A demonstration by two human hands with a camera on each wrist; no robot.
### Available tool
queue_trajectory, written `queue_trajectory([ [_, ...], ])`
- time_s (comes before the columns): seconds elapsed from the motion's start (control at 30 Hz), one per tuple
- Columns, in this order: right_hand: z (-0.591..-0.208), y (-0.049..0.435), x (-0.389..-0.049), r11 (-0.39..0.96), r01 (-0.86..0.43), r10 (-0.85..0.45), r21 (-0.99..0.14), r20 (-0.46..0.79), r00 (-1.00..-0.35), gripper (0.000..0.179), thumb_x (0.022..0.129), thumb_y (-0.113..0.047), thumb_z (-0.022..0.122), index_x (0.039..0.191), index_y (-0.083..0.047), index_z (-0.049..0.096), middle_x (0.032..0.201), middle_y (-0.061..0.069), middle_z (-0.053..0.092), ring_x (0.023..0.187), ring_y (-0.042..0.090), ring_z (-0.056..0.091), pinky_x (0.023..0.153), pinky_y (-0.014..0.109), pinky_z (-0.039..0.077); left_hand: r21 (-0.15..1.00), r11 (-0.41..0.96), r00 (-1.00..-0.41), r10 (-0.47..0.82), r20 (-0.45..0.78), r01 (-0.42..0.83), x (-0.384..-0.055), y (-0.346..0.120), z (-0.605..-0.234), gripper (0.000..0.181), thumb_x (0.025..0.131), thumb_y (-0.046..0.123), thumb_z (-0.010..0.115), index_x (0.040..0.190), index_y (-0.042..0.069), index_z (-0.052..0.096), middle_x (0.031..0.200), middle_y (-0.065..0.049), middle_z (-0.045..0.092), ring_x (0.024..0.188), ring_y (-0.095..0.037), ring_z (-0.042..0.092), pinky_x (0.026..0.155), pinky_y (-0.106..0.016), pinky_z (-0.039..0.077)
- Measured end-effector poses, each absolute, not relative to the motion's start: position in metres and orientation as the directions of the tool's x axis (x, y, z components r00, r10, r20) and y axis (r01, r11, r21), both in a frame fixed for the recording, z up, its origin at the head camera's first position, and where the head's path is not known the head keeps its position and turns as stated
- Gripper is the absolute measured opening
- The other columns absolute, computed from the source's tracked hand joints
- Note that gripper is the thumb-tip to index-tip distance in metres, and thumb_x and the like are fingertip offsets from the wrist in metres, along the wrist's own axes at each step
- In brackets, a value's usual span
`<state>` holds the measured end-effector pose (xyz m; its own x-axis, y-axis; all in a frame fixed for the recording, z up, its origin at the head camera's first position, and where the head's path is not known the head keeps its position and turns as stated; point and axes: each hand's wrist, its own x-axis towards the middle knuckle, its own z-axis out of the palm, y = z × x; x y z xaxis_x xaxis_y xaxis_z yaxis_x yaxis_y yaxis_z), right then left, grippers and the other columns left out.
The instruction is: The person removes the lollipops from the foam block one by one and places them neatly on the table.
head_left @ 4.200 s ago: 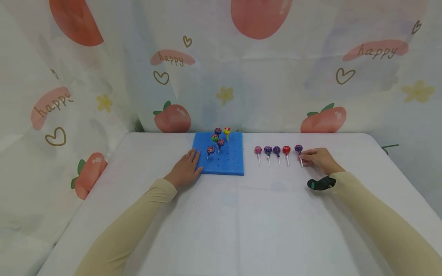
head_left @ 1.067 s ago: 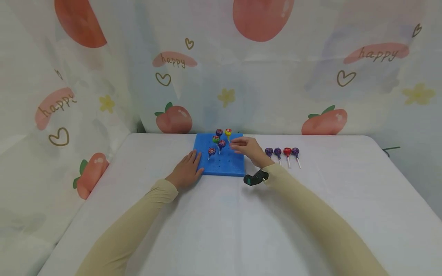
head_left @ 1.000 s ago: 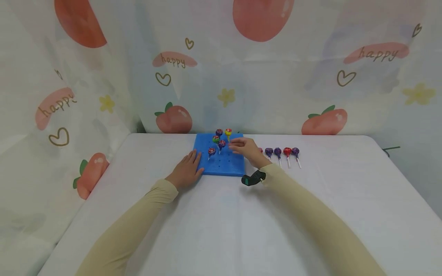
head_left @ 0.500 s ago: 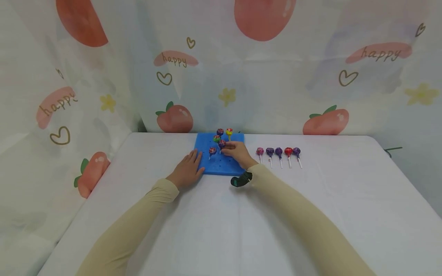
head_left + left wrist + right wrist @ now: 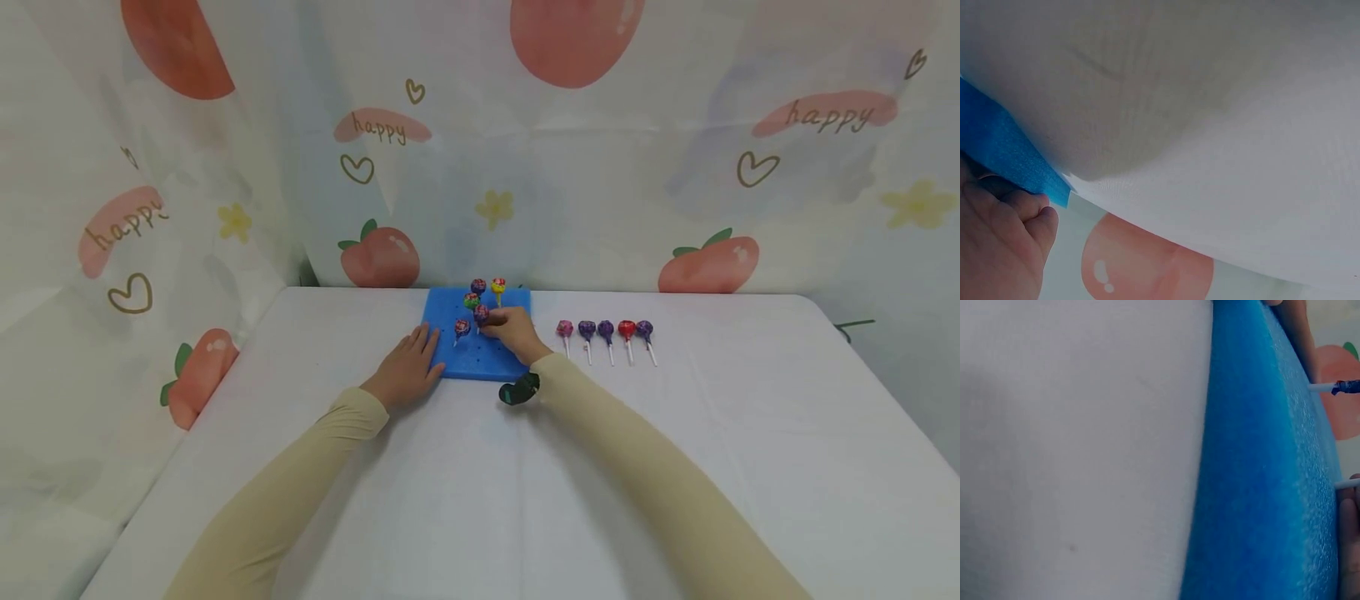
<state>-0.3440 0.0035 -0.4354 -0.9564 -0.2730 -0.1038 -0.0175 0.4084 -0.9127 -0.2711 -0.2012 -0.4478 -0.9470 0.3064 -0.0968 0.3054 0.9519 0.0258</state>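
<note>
A blue foam board point(image 5: 480, 362) with small holes lies on the table, several wrapped lollipops standing in it. My right hand point(image 5: 516, 332) reaches over the board and pinches a dark purple-red lollipop point(image 5: 481, 314) just below its head. In the right wrist view a white stick point(image 5: 1347, 484) meets the foam right at my fingers point(image 5: 1349, 531). Close by stand a green lollipop point(image 5: 471, 301), a yellow one point(image 5: 498, 286) and a dark one point(image 5: 462, 327) nearer the front. My left hand point(image 5: 405, 368) rests with extended fingers on the board's left edge.
Right of the board, several lollipops lie in a row on the white table point(image 5: 465, 492), among them a pink one point(image 5: 565, 328), a red one point(image 5: 627, 330) and a purple one point(image 5: 644, 329) at the end. A patterned curtain point(image 5: 585, 183) hangs behind.
My right hand let go of the purple lollipop at the row's right end, moved left to the board and took hold of a standing lollipop there. My left hand stayed on the edge.
</note>
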Motion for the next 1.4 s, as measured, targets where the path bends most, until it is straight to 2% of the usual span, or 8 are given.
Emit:
queue_trajectory([
  [0.5, -0.439, 0.006, -0.345, 0.481, -0.131, -0.316, -0.867, -0.032, -0.948, 0.027, 0.091, -0.009, 0.059, 0.117, -0.001, 0.065, 0.118, 0.017, 0.065, 0.112, 0.027, 0.058, 0.102, 0.041, 0.045, 0.030, 0.947, -0.944, 0.322, -0.075, 0.321, -0.273, -0.201, -0.454, 0.066, 0.100, 0.041, 0.034, 0.149, 0.000, 0.017, 0.157, -0.021, 0.012, 0.146, -0.034, 0.013, 0.119, -0.044, 0.017],
  [0.77, -0.443, 0.011, -0.345, 0.377, -0.129, -0.348, -0.917, -0.011, -0.938, 0.026, 0.093, -0.010, 0.057, 0.115, 0.000, 0.065, 0.112, 0.018, 0.068, 0.108, 0.026, 0.062, 0.100, 0.039, 0.048, 0.030, 0.946, -0.942, 0.325, -0.085, 0.324, -0.269, -0.198, -0.449, 0.065, 0.100, 0.040, 0.033, 0.149, 0.000, 0.018, 0.156, -0.022, 0.014, 0.146, -0.034, 0.014, 0.119, -0.044, 0.018],
  [1.03, -0.437, 0.022, -0.340, 0.239, -0.075, -0.344, -0.968, -0.012, -0.939, 0.028, 0.094, -0.010, 0.054, 0.118, 0.003, 0.062, 0.117, 0.021, 0.064, 0.111, 0.028, 0.062, 0.096, 0.035, 0.050, 0.047, 0.947, -0.943, 0.321, -0.084, 0.318, -0.269, -0.195, -0.447, 0.065, 0.100, 0.040, 0.035, 0.149, 0.000, 0.018, 0.156, -0.021, 0.014, 0.146, -0.034, 0.014, 0.119, -0.044, 0.018],
  [1.2, -0.423, 0.035, -0.335, 0.218, -0.052, -0.339, -0.975, -0.026, -0.940, 0.028, 0.095, -0.009, 0.054, 0.118, 0.004, 0.060, 0.119, 0.022, 0.063, 0.112, 0.030, 0.062, 0.094, 0.036, 0.051, 0.039, 0.944, -0.941, 0.329, -0.081, 0.327, -0.269, -0.197, -0.447, 0.065, 0.100, 0.040, 0.034, 0.149, -0.001, 0.018, 0.156, -0.022, 0.015, 0.146, -0.035, 0.015, 0.119, -0.045, 0.019],
  [1.4, -0.403, 0.056, -0.321, 0.261, -0.048, -0.361, -0.964, -0.051, -0.931, 0.030, 0.095, -0.011, 0.053, 0.120, 0.006, 0.057, 0.121, 0.024, 0.061, 0.107, 0.030, 0.064, 0.095, 0.042, 0.050, 0.038, 0.943, -0.940, 0.333, -0.073, 0.331, -0.269, -0.201, -0.444, 0.066, 0.100, 0.039, 0.035, 0.148, -0.002, 0.019, 0.155, -0.023, 0.016, 0.145, -0.036, 0.016, 0.118, -0.046, 0.020],
])
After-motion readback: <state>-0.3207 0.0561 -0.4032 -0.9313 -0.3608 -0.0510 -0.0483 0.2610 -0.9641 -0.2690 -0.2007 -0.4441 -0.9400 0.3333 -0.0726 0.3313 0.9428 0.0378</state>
